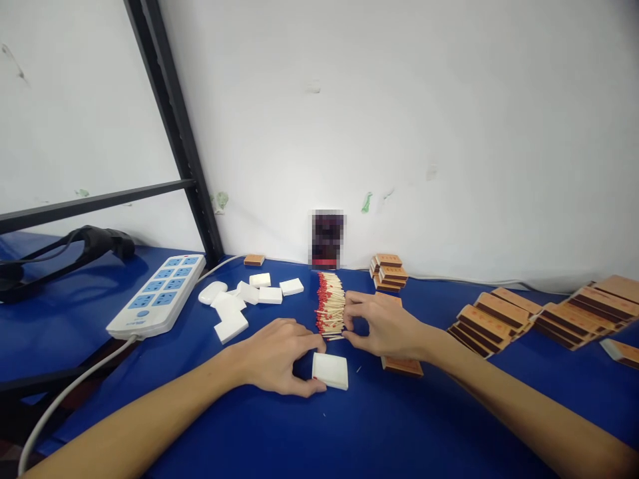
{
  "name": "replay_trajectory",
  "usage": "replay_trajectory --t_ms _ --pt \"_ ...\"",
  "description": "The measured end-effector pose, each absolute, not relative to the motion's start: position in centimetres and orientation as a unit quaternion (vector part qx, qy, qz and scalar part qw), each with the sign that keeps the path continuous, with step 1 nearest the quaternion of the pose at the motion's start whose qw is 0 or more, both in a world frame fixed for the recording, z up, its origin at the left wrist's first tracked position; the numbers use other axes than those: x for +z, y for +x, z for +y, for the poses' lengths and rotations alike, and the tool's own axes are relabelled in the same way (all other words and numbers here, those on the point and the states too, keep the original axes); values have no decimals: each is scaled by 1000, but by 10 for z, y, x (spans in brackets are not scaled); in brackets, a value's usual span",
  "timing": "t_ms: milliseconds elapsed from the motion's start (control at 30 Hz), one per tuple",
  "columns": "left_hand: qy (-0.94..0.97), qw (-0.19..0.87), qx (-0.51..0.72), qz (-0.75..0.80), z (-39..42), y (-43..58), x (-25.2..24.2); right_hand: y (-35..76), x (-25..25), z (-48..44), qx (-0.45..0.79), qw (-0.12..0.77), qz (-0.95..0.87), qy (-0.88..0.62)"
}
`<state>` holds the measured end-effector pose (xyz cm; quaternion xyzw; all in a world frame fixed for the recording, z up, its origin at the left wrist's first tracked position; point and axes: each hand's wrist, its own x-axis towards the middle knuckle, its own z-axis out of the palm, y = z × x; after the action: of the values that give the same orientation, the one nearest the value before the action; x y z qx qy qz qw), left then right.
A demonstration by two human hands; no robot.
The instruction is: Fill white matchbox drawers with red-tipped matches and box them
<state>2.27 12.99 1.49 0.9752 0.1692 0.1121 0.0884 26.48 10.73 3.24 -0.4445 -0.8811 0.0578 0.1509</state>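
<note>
My left hand [284,356] is curled at the left side of a small white matchbox tray [330,370], its thumb and forefinger bracing the tray's corners. A speck of red, perhaps a match head, shows at the tray's left edge by the thumb. Just beyond lies a long row of wooden matches [331,303], red heads to the left and bare ends to the right. My right hand [382,322] pinches at the bare ends near the row's front; how many matches it grips is hidden. Under the right wrist lies a matchbox [402,366].
Several white trays [231,326] lie loose at left, near a white power strip [160,293]. Matchboxes stand in a stack [389,271] by the wall and in slanting rows [492,319] at right. A black metal frame [174,120] rises at left. A blurred dark object [327,238] is behind the matches.
</note>
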Motion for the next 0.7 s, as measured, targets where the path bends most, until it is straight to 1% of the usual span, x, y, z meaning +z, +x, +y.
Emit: replay_trajectory --t_ms 300,700 --pt "975 88 110 173 131 23 15 256 29 108 67 81 -884 -456" --pt "977 85 103 169 131 22 15 253 38 99 103 48 -876 -470"
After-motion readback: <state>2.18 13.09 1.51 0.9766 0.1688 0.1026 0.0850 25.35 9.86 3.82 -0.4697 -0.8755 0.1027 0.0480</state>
